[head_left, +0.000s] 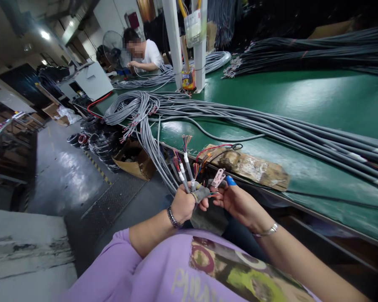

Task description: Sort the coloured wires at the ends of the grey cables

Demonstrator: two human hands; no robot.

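Note:
My left hand (pixel 184 204) is closed around several grey cables (pixel 183 181). Their stripped ends fan upward, showing thin coloured wires (pixel 186 142) and white sleeves. A grey covering wraps the thumb of this hand. Close by on the right, my right hand (pixel 236 201) has its fingers bent around a small pale pink slotted tool (pixel 219 178), whose exact kind I cannot make out. Blue tape or a cover sits on one of its fingertips. A few fine wire ends (pixel 213 194) stick out between the two hands.
Long grey cables (pixel 227 113) lie along the green table (pixel 302 96), coiled at the left. A worn wooden block (pixel 255 167) rests at the table edge. Behind stand a white post (pixel 173 42) and a seated person (pixel 145 54). A cardboard box (pixel 135 161) is on the floor.

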